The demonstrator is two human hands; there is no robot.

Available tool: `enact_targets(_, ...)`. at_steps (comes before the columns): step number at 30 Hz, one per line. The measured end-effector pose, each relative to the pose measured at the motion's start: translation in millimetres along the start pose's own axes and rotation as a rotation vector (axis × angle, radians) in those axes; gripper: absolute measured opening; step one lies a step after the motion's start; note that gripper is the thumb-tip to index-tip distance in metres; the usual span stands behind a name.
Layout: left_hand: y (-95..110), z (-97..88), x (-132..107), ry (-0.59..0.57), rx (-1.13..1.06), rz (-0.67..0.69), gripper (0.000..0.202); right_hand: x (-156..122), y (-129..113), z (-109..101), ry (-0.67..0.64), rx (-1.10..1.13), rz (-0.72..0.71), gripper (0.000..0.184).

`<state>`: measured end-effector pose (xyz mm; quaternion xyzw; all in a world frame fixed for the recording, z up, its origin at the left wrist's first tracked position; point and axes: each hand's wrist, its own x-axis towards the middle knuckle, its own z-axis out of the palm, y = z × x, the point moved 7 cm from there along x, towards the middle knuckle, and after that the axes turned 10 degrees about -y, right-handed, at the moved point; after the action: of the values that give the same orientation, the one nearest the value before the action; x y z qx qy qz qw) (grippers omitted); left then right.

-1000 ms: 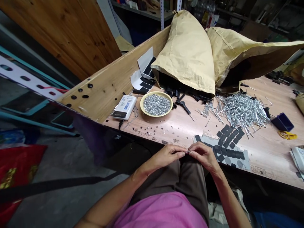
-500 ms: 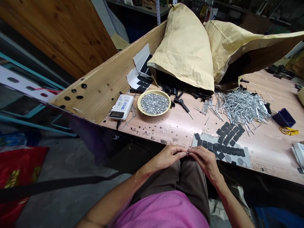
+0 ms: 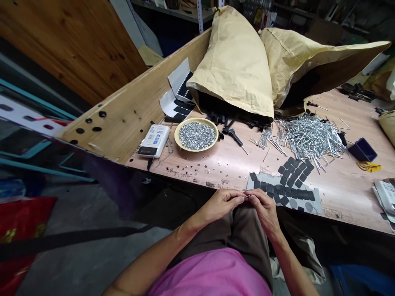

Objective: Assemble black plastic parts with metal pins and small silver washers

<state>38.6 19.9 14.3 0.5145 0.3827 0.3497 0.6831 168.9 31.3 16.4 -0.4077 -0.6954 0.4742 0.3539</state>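
My left hand and my right hand meet above my lap, just in front of the table edge. Their fingertips pinch together around a small dark piece; it is too small and too covered to name. Just beyond my right hand lies a grey sheet bearing rows of black rounded pads. Farther back on the table is a heap of thin metal pins. A yellow bowl full of tiny silvery metal parts stands to the left.
Two large tan sacks lie at the back, black plastic parts spilling from the nearer one. A white box-shaped device sits by the wooden side board. A dark blue cup lies at right.
The view has shifted slightly, so the table's things appear a little farther left. Both hands keep their pinch, with the fingers turned slightly and the small piece showing a bit more.
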Motion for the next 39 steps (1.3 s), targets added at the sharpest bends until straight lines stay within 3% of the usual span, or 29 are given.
enact_targets(4, -3, -0.2, 1, 0.028, 0.039, 0.044, 0.024, -1, -8, -4, 0.007, -0.047, -0.083, 0.014)
enact_targets(14, -11, 9.9, 2, -0.120, -0.098, -0.072, 0.042, -3, -23, -10, 0.006, -0.078, -0.098, 0.013)
enact_targets(20, 0, 2.6, -3, 0.174, 0.164, 0.164, 0.024, -2, -27, -12, 0.059, -0.156, -0.090, 0.015)
enact_targets(26, -15, 13.8, 4, 0.023, -0.064, 0.020, 0.046, -3, -20, -14, 0.047, -0.039, -0.083, 0.014)
enact_targets(30, -5, 10.3, 4, 0.056, 0.042, 0.090, 0.035, -2, -16, -19, 0.022, 0.012, -0.043, 0.010)
enact_targets(35, -14, 16.0, 6, -0.088, -0.043, 0.003, 0.041, -1, -14, -23, -0.035, 0.042, -0.016, 0.013)
enact_targets(39, -9, 12.0, 6, -0.084, 0.115, 0.041, 0.033, 1, -19, -24, -0.139, -0.020, -0.051, 0.016)
